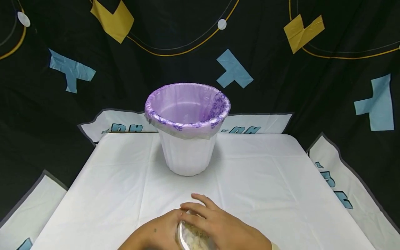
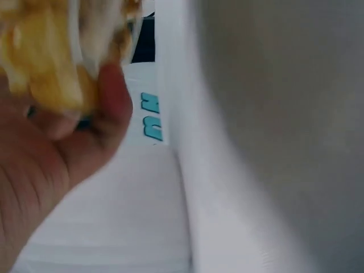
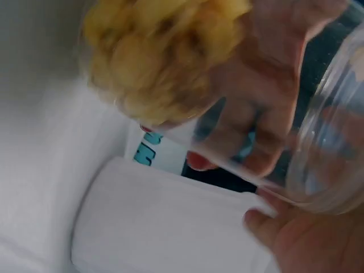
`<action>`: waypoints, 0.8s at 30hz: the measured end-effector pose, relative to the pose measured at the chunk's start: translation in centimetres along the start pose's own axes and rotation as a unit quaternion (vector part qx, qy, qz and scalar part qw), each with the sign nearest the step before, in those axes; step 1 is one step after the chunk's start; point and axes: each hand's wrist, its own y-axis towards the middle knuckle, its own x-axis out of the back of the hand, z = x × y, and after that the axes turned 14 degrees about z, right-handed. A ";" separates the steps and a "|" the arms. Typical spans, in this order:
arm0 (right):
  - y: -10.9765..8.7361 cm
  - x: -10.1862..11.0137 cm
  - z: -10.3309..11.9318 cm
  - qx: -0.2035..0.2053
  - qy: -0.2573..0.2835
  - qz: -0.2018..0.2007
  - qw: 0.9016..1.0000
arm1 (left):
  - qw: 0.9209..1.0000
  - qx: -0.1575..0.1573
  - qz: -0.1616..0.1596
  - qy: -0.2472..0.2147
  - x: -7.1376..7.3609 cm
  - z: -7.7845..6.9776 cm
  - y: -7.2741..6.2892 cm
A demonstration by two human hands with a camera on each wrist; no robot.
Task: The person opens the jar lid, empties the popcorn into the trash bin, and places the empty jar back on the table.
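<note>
Low in the head view, a clear plastic jar (image 1: 197, 239) is held between both hands. Yellow and brown lumpy pieces (image 3: 165, 62) fill one end of it, seen blurred in the right wrist view. My left hand (image 1: 164, 229) grips the jar's side; its fingers show through the clear wall in the right wrist view. My right hand (image 1: 225, 227) lies over the jar's other side, fingers bent around it and one finger lifted. In the right wrist view, the right hand's fingers (image 3: 264, 224) are at the jar's ridged clear end (image 3: 327, 131).
Beyond the hands, a white bin (image 1: 187, 156) stands upright on the table. A purple patterned liner (image 1: 184, 123) is folded over its rim. White cloth (image 1: 268, 180) covers the table, and a black curtain (image 1: 175, 69) with tape pieces hangs behind.
</note>
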 end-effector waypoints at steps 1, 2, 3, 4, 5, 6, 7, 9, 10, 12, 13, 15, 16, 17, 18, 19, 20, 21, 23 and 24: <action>-0.1 0.1 0.0 -0.018 -0.015 0.002 1.000 | 1.000 0.001 -0.017 0.015 0.0 -0.1 0.1; -0.1 0.1 0.0 -0.032 -0.035 -0.003 0.999 | 0.999 0.004 -0.035 0.027 0.0 -0.2 0.1; 0.0 0.1 0.0 -0.046 -0.056 -0.011 0.997 | 0.997 0.009 -0.057 0.044 -0.1 -0.3 0.2; 0.0 0.0 0.0 -0.060 -0.080 -0.021 0.995 | 0.994 0.020 -0.082 0.076 -0.1 -0.4 0.2; 0.1 -0.1 0.1 -0.077 -0.102 -0.034 0.991 | 0.989 0.033 -0.107 0.101 -0.1 -0.4 0.1; 0.2 -0.2 0.2 -0.098 -0.114 -0.042 0.988 | 0.981 0.048 -0.133 0.130 -0.1 -0.4 0.0; 0.3 -0.3 0.4 -0.122 -0.119 -0.048 0.984 | 0.974 0.063 -0.155 0.155 -0.1 -0.5 0.0; 0.5 -0.5 0.8 -0.180 -0.112 -0.048 0.976 | 0.963 0.082 -0.183 0.177 -0.2 -0.5 0.0; 0.6 -0.5 1.1 -0.208 -0.106 -0.044 0.971 | 0.960 0.087 -0.192 0.182 -0.2 -0.5 0.0; 0.7 -0.5 1.6 -0.253 -0.090 -0.029 0.963 | 0.957 0.094 -0.200 0.185 -0.2 -0.4 0.2; 0.7 -0.4 1.7 -0.265 -0.086 -0.023 0.960 | 0.957 0.095 -0.200 0.186 -0.3 -0.3 0.2; 0.8 -0.3 1.9 -0.273 -0.083 -0.012 0.958 | 0.957 0.099 -0.195 0.189 -0.4 -0.2 0.2; 0.8 -0.2 1.9 -0.270 -0.079 -0.006 0.959 | 0.957 0.102 -0.192 0.192 -0.4 -0.1 0.2; 0.8 -0.1 1.9 -0.265 -0.075 -0.001 0.961 | 0.957 0.106 -0.188 0.194 -0.4 -0.1 0.2; 0.7 0.0 1.8 -0.258 -0.071 0.007 0.963 | 0.957 0.110 -0.185 0.196 -0.4 0.0 0.2; 0.7 0.1 1.8 -0.250 -0.070 0.014 0.966 | 0.956 0.114 -0.183 0.199 -0.4 0.0 0.1; 0.6 0.2 1.7 -0.240 -0.068 0.021 0.968 | 0.955 0.119 -0.182 0.204 -0.4 0.0 0.1; 0.6 0.3 1.7 -0.230 -0.069 0.028 0.970 | 0.953 0.124 -0.181 0.208 -0.4 0.0 0.0; 0.4 0.5 1.6 -0.207 -0.077 0.038 0.975 | 0.954 0.124 -0.175 0.208 -0.4 -0.1 0.0; 0.3 0.6 1.5 -0.192 -0.083 0.040 0.977 | 0.956 0.122 -0.171 0.203 -0.4 -0.1 -0.1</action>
